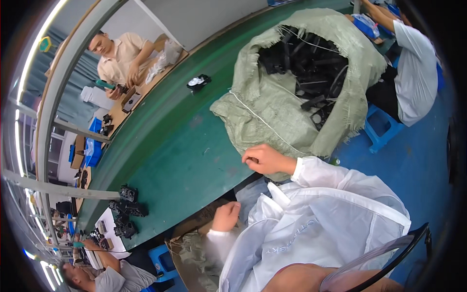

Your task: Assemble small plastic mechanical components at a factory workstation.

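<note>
My right hand (265,158) is held over the near edge of the green bench, beside the lower left side of a large woven sack (272,111). Its fingers are curled in, with a dark spot between them that I cannot make out. Lower and to the left, my left hand (226,217) is closed by the bench edge, and its inner side is hidden. Through the sack's wide, frayed mouth a heap of black plastic parts (316,63) shows. A white cord (253,111) runs across the sack's folded front.
The green bench (180,165) curves away left. On it lie a small black-and-white part (198,82) and several black assemblies (127,209). A cardboard box (180,258) stands below. People work across the bench, at lower left and at far right, near a blue stool (382,126).
</note>
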Action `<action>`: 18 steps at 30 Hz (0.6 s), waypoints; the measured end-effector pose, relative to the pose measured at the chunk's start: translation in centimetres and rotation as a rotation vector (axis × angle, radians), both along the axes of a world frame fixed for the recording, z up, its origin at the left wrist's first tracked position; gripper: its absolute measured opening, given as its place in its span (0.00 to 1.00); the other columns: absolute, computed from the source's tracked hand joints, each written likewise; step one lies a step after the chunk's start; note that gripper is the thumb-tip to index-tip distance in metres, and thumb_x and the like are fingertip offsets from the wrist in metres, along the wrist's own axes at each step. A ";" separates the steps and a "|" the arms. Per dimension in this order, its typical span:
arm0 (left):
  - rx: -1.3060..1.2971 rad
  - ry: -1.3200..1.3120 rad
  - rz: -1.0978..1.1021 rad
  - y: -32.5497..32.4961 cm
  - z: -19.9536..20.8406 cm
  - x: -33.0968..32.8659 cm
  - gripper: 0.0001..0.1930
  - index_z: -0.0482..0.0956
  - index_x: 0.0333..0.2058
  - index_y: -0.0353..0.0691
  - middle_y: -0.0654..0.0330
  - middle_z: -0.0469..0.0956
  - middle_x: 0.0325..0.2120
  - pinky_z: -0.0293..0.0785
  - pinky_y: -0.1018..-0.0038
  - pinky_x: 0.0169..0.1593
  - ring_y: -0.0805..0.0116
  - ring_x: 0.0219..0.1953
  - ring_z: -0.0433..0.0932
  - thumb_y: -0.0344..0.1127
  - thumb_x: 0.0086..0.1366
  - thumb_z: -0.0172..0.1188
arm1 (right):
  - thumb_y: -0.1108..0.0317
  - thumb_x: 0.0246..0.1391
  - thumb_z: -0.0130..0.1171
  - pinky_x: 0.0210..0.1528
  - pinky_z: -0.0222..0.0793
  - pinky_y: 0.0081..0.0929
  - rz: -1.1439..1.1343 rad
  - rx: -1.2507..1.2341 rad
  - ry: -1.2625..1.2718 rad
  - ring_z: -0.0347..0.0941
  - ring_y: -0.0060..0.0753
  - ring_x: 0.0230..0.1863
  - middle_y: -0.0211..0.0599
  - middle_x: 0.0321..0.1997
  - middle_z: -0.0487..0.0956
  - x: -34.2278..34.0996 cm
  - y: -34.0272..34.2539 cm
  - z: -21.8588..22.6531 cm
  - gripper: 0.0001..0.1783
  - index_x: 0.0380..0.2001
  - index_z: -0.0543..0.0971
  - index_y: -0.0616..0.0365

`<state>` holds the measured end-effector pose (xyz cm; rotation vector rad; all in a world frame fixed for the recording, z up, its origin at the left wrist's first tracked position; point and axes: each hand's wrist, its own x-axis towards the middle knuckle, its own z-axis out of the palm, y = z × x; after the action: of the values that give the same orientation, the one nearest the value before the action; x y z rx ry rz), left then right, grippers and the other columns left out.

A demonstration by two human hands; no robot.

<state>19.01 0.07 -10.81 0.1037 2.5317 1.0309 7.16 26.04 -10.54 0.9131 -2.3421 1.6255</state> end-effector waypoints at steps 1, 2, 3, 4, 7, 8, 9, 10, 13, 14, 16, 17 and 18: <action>0.087 0.008 -0.060 0.9 3.3 -0.6 0.13 0.82 0.42 0.34 0.44 0.82 0.33 0.77 0.67 0.42 0.50 0.36 0.83 0.36 0.67 0.54 | 0.74 0.49 0.57 0.27 0.71 0.31 -0.026 -0.007 -0.014 0.76 0.35 0.23 0.38 0.26 0.80 0.2 0.3 -0.2 0.05 0.31 0.80 0.60; 0.154 0.085 -0.113 1.4 6.1 -0.7 0.12 0.81 0.42 0.33 0.46 0.82 0.32 0.76 0.68 0.41 0.52 0.34 0.83 0.34 0.67 0.54 | 0.74 0.49 0.57 0.27 0.71 0.31 0.003 -0.029 0.034 0.76 0.35 0.23 0.38 0.26 0.79 0.0 -0.1 -0.1 0.05 0.31 0.80 0.60; 0.221 0.163 -0.169 1.8 8.1 -1.0 0.11 0.81 0.42 0.32 0.48 0.82 0.32 0.76 0.69 0.41 0.55 0.33 0.82 0.32 0.67 0.54 | 0.74 0.48 0.58 0.27 0.71 0.32 0.030 -0.051 0.082 0.75 0.35 0.23 0.38 0.26 0.79 0.2 -0.2 0.0 0.05 0.30 0.80 0.60; 0.203 0.297 -0.231 1.6 9.3 -1.5 0.12 0.81 0.43 0.31 0.49 0.83 0.33 0.76 0.68 0.40 0.55 0.32 0.82 0.32 0.66 0.55 | 0.74 0.48 0.58 0.27 0.71 0.32 0.033 -0.047 0.073 0.75 0.35 0.23 0.38 0.26 0.79 0.7 -0.1 0.2 0.05 0.30 0.80 0.60; 0.122 0.541 -0.195 2.7 11.9 -5.8 0.10 0.81 0.41 0.32 0.49 0.82 0.33 0.76 0.68 0.41 0.54 0.34 0.82 0.30 0.64 0.57 | 0.74 0.44 0.59 0.26 0.71 0.33 -0.054 -0.055 0.476 0.74 0.35 0.24 0.35 0.25 0.78 1.6 2.8 2.8 0.06 0.29 0.80 0.58; 0.130 0.537 -0.198 2.8 12.6 -6.6 0.10 0.81 0.41 0.32 0.49 0.82 0.33 0.76 0.68 0.41 0.54 0.34 0.82 0.30 0.64 0.57 | 0.76 0.42 0.61 0.26 0.71 0.33 -0.135 0.059 0.582 0.74 0.37 0.25 0.35 0.26 0.78 2.0 4.2 4.9 0.07 0.29 0.80 0.58; 0.103 0.566 -0.147 2.7 13.1 -7.4 0.10 0.81 0.41 0.32 0.49 0.82 0.32 0.76 0.68 0.41 0.54 0.34 0.82 0.30 0.64 0.58 | 0.77 0.39 0.63 0.27 0.71 0.32 -0.220 0.174 0.682 0.74 0.38 0.26 0.34 0.27 0.77 2.4 5.5 6.7 0.09 0.28 0.80 0.58; 0.075 0.592 -0.094 2.8 13.4 -8.0 0.09 0.81 0.40 0.32 0.49 0.82 0.32 0.76 0.68 0.41 0.54 0.34 0.82 0.30 0.64 0.58 | 0.76 0.38 0.64 0.30 0.71 0.32 -0.319 0.281 0.701 0.74 0.39 0.29 0.34 0.29 0.77 2.4 7.2 8.2 0.10 0.29 0.80 0.58; 0.107 0.640 -0.079 4.6 13.5 -7.9 0.09 0.81 0.39 0.32 0.48 0.82 0.32 0.76 0.67 0.40 0.54 0.34 0.82 0.30 0.63 0.59 | 0.72 0.36 0.66 0.45 0.70 0.37 -0.662 0.508 0.650 0.74 0.43 0.43 0.38 0.40 0.78 2.3 13.0 10.6 0.15 0.34 0.81 0.56; 0.130 0.624 -0.124 5.7 13.6 -7.9 0.10 0.81 0.41 0.32 0.50 0.83 0.31 0.75 0.71 0.42 0.59 0.35 0.83 0.30 0.63 0.58 | 0.72 0.36 0.67 0.50 0.66 0.39 -0.764 0.631 0.620 0.71 0.45 0.49 0.39 0.46 0.76 3.3 14.1 12.1 0.18 0.37 0.81 0.54; 0.168 0.635 -0.190 7.8 12.4 -8.3 0.10 0.80 0.41 0.33 0.49 0.81 0.31 0.75 0.68 0.42 0.56 0.35 0.82 0.30 0.62 0.59 | 0.71 0.37 0.67 0.56 0.61 0.42 -0.865 0.761 0.593 0.68 0.47 0.54 0.40 0.52 0.75 4.1 15.7 12.5 0.21 0.41 0.81 0.52; 0.191 0.643 -0.257 8.8 12.1 -8.3 0.11 0.80 0.41 0.33 0.49 0.80 0.31 0.75 0.65 0.41 0.52 0.35 0.80 0.30 0.61 0.60 | 0.71 0.38 0.66 0.59 0.56 0.43 -0.903 0.812 0.544 0.65 0.47 0.58 0.41 0.57 0.72 4.7 16.6 12.4 0.23 0.44 0.80 0.50; 0.189 0.644 -0.270 10.2 11.3 -8.2 0.14 0.79 0.44 0.33 0.48 0.79 0.35 0.74 0.63 0.44 0.51 0.39 0.79 0.32 0.60 0.62 | 0.71 0.39 0.66 0.63 0.52 0.43 -0.940 0.864 0.500 0.61 0.48 0.62 0.41 0.61 0.69 5.1 17.4 12.3 0.25 0.47 0.80 0.48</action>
<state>10.82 10.26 0.52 0.9396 2.8346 1.2692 12.27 43.42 1.77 0.1323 -2.4207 0.0144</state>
